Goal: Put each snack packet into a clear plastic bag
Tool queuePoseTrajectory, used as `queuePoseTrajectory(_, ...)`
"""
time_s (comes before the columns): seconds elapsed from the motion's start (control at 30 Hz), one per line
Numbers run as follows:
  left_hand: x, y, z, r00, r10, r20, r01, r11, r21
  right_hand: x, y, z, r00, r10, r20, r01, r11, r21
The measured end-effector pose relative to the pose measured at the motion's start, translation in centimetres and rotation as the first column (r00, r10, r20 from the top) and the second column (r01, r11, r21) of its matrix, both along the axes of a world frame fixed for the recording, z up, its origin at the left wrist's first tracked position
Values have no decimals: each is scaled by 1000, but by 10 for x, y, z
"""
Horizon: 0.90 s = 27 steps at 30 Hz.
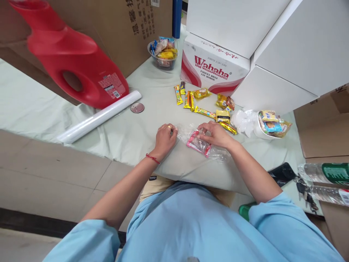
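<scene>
A clear packet with pink edges [195, 143] lies near the front of the cloth-covered table, with crinkled clear plastic film [219, 154] around and under it. My left hand [165, 141] is closed at the film's left edge, thumb against the curled fingers. It wears a ring and a red string bracelet [152, 158]. Over the packet's upper right corner, my right hand [215, 134] rests with its fingers apart, touching the packet and film. Just beyond are several yellow-wrapped snacks [205, 112], including a square packet [223, 116].
A white film roll [100, 118] lies left, by a round metallic disc [137, 107] and a large red jug [79, 62]. Behind stand a snack bowl [163, 63] and a Wahaha carton [212, 67]. At right are crumpled plastic [243, 122], a white snack bowl [263, 131], keys [305, 191] and bottles [313, 172].
</scene>
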<state>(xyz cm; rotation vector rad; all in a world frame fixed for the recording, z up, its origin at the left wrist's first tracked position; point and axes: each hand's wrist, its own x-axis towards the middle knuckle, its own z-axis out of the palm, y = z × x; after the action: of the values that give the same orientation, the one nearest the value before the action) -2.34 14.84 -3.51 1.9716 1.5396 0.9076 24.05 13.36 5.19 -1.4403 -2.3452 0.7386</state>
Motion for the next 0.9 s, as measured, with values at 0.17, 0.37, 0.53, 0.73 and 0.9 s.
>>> queuePoseTrajectory(0.17,1,0,2,1000,-2,-4,2,1000,-1,28,-9,0,998,-65,20,67,985,-159)
queuePoseTrajectory(0.37,-5,-5,6,991,104,81,-107,994,29,35,-6,-23,969,-235,-79,204,938,-281)
queuePoseTrajectory(0.53,-6,-40,36,943,314,107,-331,876,351,28,-7,-32,949,-294,-109,255,926,-280)
queuePoseTrajectory(0.73,53,-80,58,944,-268,-193,317,901,296,29,-6,-30,959,-266,-103,225,928,-298)
queuePoseTrajectory(0.9,85,-78,29,888,-339,-312,414,883,221,41,8,-30,963,-266,37,268,959,-88)
